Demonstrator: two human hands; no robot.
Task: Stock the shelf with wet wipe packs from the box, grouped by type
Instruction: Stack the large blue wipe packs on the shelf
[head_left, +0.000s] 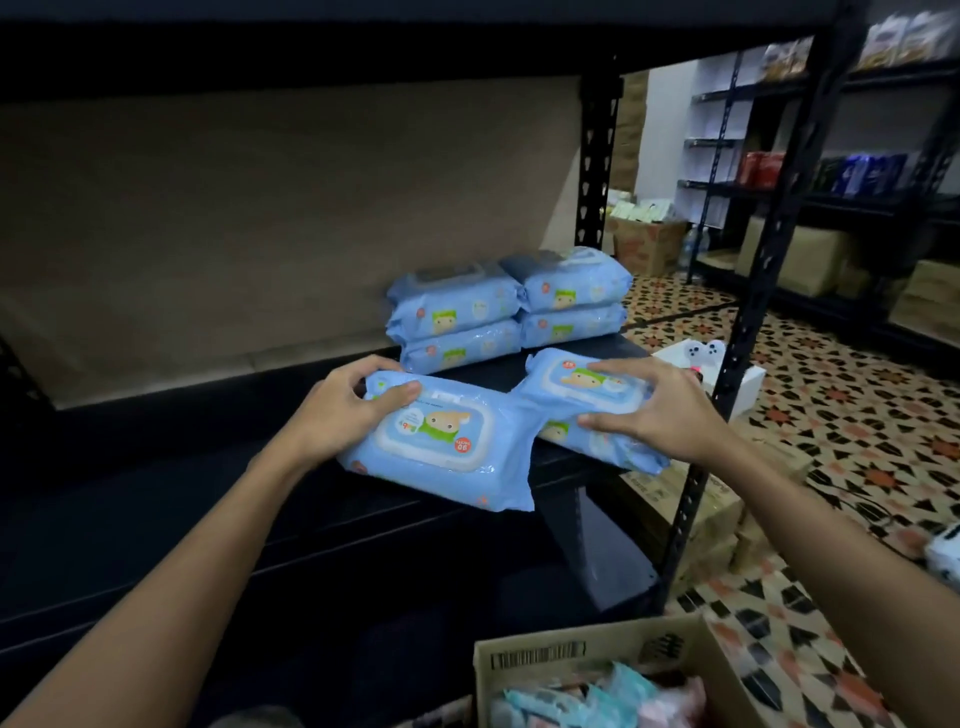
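- Nearest to me, at the bottom right of the head view, the cardboard box (587, 656) is sitting open, with more soft packs in blue, teal and pink showing inside, waiting to be sorted.
- Just beyond it, at the front edge of the dark shelf (218, 467), my left hand (345, 410) is gripping the far left end of a blue wet wipe pack (441, 441), fingers curled over its edge and thumb pressing on top.
- That pack is lying flat, lid face up, its long axis running left to right along the shelf front, and its printed label is reading upside down to me.
- My right hand (657, 410) is clamping the top pack of a pair (592, 389), fingers over its lid and thumb underneath, with the lower pack's (618, 441) right end overhanging the shelf edge.
- To do this well, I am judging that both loads need sliding back, kept level and lid up, until they are sitting snug against the same type.
- Farther back, four matching blue packs (506, 306) are sitting in two stacks of two, side by side, long axes also left to right.
- Farthest off, other shelving (831, 197) with goods is standing over a patterned tile floor (852, 415).
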